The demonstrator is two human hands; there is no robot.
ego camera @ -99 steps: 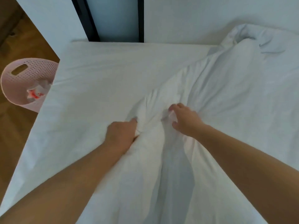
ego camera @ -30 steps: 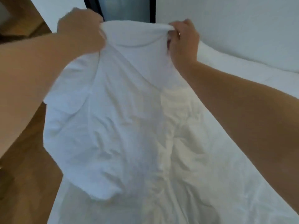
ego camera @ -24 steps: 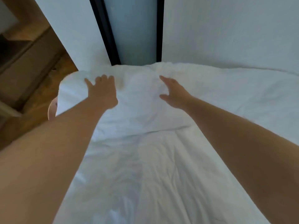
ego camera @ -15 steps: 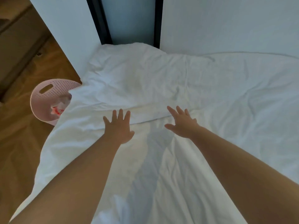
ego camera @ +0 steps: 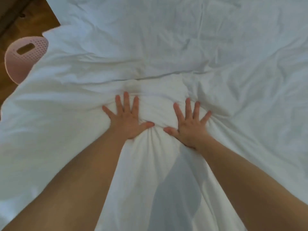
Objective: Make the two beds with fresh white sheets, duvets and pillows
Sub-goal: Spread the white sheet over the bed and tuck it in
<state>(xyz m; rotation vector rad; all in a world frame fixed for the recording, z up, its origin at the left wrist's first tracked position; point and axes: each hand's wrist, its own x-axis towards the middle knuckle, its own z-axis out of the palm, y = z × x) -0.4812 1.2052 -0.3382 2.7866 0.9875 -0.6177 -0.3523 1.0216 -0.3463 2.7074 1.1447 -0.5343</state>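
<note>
Both hands are pressed flat on a white duvet [ego camera: 166,47], with nothing grasped. The left hand [ego camera: 127,121] and the right hand [ego camera: 189,125] are laid palm down, side by side, with straight fingers spread wide and thumbs pointed toward each other. A soft mound of fabric [ego camera: 158,112] is bunched up between and just ahead of the two hands, and tight creases are drawn from it toward the thumbs. The duvet is spread over the bed and fills nearly the whole view, wrinkled all over. A long fold line is seen running across it just beyond the fingertips. Bare forearms are stretched in from the near edge, and a grey shadow [ego camera: 176,189] is cast on the fabric between them. At the bed's left edge, a pink perforated basket [ego camera: 25,59] with a slot handle is partly hidden behind the duvet. It is set on a brown wooden floor [ego camera: 41,19], seen at the far left corner.
</note>
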